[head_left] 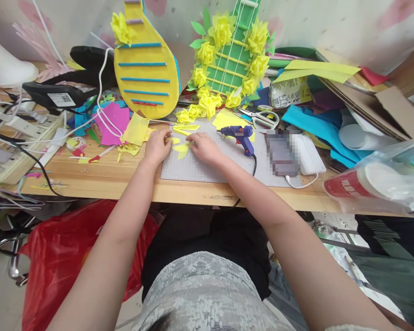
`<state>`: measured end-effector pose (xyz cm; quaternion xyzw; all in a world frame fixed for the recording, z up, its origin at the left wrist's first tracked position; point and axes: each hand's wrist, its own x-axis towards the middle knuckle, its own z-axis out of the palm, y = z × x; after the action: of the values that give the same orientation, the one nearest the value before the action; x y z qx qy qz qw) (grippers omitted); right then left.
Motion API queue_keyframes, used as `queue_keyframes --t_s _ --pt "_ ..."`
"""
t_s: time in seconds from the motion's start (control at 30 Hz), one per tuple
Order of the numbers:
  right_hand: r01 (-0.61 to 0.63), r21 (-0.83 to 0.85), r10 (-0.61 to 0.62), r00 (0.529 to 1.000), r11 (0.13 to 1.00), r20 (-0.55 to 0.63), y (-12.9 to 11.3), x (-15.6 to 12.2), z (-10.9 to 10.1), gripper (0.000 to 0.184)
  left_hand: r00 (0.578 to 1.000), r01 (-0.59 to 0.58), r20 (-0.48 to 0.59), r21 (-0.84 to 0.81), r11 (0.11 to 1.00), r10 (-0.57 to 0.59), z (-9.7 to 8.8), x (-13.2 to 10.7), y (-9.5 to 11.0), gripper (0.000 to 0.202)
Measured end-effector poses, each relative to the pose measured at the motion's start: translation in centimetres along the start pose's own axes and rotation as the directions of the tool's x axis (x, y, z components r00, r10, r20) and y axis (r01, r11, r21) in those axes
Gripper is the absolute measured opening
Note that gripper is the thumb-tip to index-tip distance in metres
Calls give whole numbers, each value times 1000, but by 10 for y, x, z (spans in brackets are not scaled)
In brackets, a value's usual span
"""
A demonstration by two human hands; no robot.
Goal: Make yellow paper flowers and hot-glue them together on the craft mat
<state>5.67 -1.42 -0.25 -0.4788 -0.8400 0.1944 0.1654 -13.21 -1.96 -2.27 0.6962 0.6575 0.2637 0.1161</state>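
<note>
My left hand point(158, 148) rests at the left edge of a grey cutting mat point(207, 172), fingers curled together around the end of a small yellow petal point(175, 140). My right hand point(205, 148) lies palm down on the mat with its fingers stretched out, their tips beside another yellow petal point(181, 149). Between and just beyond the hands are narrow yellow strips point(185, 128). A blue hot glue gun point(241, 135) lies right of my right hand, its nozzle pointing left. Yellow sheets point(227, 118) lie behind it.
A yellow lute-shaped piece point(145, 73) and a green one with yellow flowers point(224, 69) lean at the back. Scissors point(262, 120), a blurred phone point(283, 154), a white power bank point(307, 154) and a bagged cup point(352, 181) are on the right. Cables and power strips point(17, 147) crowd the left.
</note>
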Motion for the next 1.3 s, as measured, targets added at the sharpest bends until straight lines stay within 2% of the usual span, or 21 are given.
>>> queue_keyframes --t_s 0.1,0.3,0.5,0.6,0.77,0.93,1.13,1.3 --pt "10 -8 -10 1000 1000 7 2 13 3 34 999 42 5 -38 998 -42 -2 1 1 39" --pt "-48 194 54 998 980 -24 16 30 12 37 978 206 68 -177 962 -197 -7 4 5 38" --pt "-6 301 36 995 954 -94 23 24 18 30 990 139 20 -170 976 -137 -9 5 10 35" --pt "29 360 23 990 932 -139 27 14 20 26 986 149 98 -119 982 -137 -11 11 9 36" --pt "60 444 32 980 894 -196 36 -1 23 23 960 209 193 -3 978 -205 -15 21 6 39" --pt "-2 585 123 978 811 -167 39 -3 25 20 949 226 208 77 971 -237 -20 21 13 33" --pt "23 579 100 979 815 -180 35 -4 24 24 928 266 242 99 959 -282 -23 19 19 22" --pt "0 565 113 980 825 -165 33 -5 21 23 944 214 226 140 967 -242 -25 22 20 21"
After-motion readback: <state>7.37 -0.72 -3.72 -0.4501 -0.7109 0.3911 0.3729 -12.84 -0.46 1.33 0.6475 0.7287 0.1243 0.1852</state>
